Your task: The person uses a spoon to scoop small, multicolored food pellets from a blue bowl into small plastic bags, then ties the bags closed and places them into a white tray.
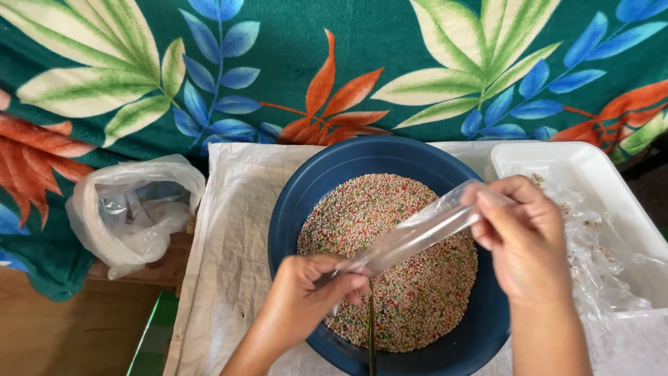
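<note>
Hands stretching clear sleeve over bead-filled blue bowl, white tray beside.

A green cloth printed with large cream, blue and orange leaves is spread across the back. At the left, a crumpled white plastic bag is set with its mouth open. A white woven sheet is laid over the counter. At the right, a white rectangular tray is placed, with crinkled clear plastic wrap and a few scattered grains seen in it.
</note>
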